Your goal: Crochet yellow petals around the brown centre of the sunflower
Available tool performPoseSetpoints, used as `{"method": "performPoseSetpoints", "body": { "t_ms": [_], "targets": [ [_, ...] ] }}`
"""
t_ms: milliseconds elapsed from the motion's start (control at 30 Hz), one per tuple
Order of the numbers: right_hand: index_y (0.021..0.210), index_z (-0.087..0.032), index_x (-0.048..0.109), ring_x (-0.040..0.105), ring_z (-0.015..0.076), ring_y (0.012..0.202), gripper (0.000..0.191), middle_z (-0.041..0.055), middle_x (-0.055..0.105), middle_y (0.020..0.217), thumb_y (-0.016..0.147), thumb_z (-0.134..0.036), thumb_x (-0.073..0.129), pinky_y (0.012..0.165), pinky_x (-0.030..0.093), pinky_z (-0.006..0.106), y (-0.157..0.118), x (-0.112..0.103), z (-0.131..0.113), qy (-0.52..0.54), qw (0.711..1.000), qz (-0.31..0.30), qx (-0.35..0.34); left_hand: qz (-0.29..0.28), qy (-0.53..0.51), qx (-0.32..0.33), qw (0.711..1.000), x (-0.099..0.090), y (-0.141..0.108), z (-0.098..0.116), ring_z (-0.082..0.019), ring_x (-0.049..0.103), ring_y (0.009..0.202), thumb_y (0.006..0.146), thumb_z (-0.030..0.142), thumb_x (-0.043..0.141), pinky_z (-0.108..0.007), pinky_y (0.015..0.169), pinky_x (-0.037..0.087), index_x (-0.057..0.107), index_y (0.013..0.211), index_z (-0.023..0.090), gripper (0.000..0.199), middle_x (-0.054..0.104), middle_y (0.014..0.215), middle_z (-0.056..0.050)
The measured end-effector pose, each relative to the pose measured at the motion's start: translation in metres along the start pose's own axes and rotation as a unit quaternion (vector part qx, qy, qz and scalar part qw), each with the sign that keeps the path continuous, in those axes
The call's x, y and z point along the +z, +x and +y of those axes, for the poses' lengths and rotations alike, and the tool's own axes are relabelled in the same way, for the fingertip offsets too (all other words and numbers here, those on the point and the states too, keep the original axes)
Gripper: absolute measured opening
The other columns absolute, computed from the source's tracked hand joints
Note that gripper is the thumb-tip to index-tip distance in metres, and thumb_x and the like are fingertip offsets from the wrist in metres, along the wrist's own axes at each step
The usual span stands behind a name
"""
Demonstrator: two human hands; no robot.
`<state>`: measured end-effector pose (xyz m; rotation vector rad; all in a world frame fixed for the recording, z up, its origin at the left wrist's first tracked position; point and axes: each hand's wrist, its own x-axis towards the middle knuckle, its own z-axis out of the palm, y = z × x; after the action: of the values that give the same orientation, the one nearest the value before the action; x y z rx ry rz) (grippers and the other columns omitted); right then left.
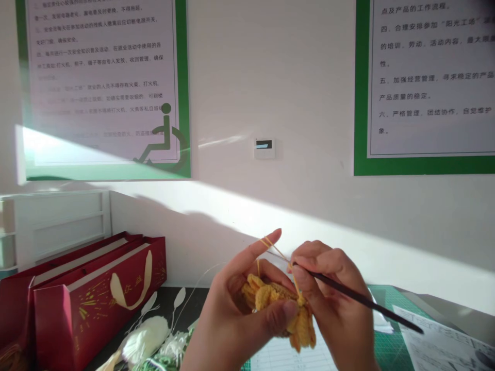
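Observation:
My left hand (247, 304) pinches a yellow crocheted piece (266, 296) with petal-like lobes between thumb and fingers. Its raised index finger carries a loop of yellow yarn (275, 248) that runs across to the right. In my right hand (332, 293) is a dark, slender crochet hook (359, 298), its shaft slanting down to the right. The hook's tip sits by the right fingertips, where the yarn comes in; the exact stitch is hidden. Both hands are close together, with the thumbs near the top of the piece.
Red gift bags (104, 293) stand at the left, beside a white ball of yarn (147, 337) and green and white strands (170, 353). Under the hands lie a printed sheet (290, 353) and a green cutting mat (390, 345). More printed paper (436, 335) is at the right. A wall (270, 206) rises behind.

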<state>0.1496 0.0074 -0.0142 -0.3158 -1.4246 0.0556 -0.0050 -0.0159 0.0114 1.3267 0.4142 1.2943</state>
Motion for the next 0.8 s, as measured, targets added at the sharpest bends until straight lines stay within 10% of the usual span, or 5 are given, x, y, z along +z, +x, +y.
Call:
{"method": "performPoseSetpoints", "body": {
  "t_ms": [167,333,533,700,800],
  "targets": [
    [0.116,-0.02,0.071,0.068,0.0211,0.089,0.04,0.0054,0.072,0.098,0.085,0.004,0.065,0.068,0.057,0.037,-0.003,-0.003,0.001,-0.153,0.957,0.037,-0.245,-0.08,-0.115,-0.046,0.989,-0.008,0.008,-0.006,-0.015,0.067,0.071,0.068,0.014,0.094,-0.023,0.067,0.055,0.073,0.133,0.02,0.069,0.075,0.083,-0.003],
    [0.103,-0.022,0.067,0.061,0.0167,0.07,0.011,0.0016,0.068,0.079,0.099,-0.015,0.061,0.061,0.053,0.034,-0.004,0.011,-0.003,0.092,0.985,0.118,-0.082,-0.16,-0.198,-0.097,0.962,-0.026,0.019,-0.011,-0.012,0.065,0.071,0.064,0.012,0.094,-0.02,0.069,0.052,0.073,0.133,0.011,0.072,0.074,0.082,-0.005],
    [0.09,-0.022,0.061,0.046,0.0103,0.057,0.02,-0.004,0.051,0.063,0.105,-0.025,0.05,0.057,0.044,0.025,0.002,0.009,-0.011,0.292,0.943,0.111,0.119,-0.197,-0.204,-0.092,0.955,-0.036,0.023,-0.009,-0.013,0.066,0.065,0.065,0.015,0.093,-0.022,0.063,0.052,0.072,0.131,0.005,0.07,0.071,0.078,-0.003],
    [0.077,-0.022,0.05,0.045,0.0084,0.056,0.029,-0.0052,0.05,0.065,0.103,-0.032,0.056,0.058,0.045,0.022,0.003,0.014,-0.008,0.351,0.906,0.014,0.234,-0.087,-0.087,-0.03,0.992,-0.022,0.013,0.001,-0.016,0.069,0.076,0.068,0.01,0.093,-0.022,0.07,0.055,0.075,0.131,0.018,0.065,0.075,0.084,-0.004],
    [0.087,-0.026,0.055,0.057,0.0106,0.067,0.015,-0.0035,0.061,0.078,0.098,-0.026,0.065,0.061,0.05,0.023,0.0,0.014,-0.003,0.254,0.953,0.004,0.164,-0.041,-0.043,-0.015,0.998,-0.009,0.003,0.005,-0.017,0.069,0.075,0.068,0.014,0.095,-0.022,0.063,0.056,0.073,0.134,0.025,0.07,0.075,0.083,-0.002]
  ]
}}
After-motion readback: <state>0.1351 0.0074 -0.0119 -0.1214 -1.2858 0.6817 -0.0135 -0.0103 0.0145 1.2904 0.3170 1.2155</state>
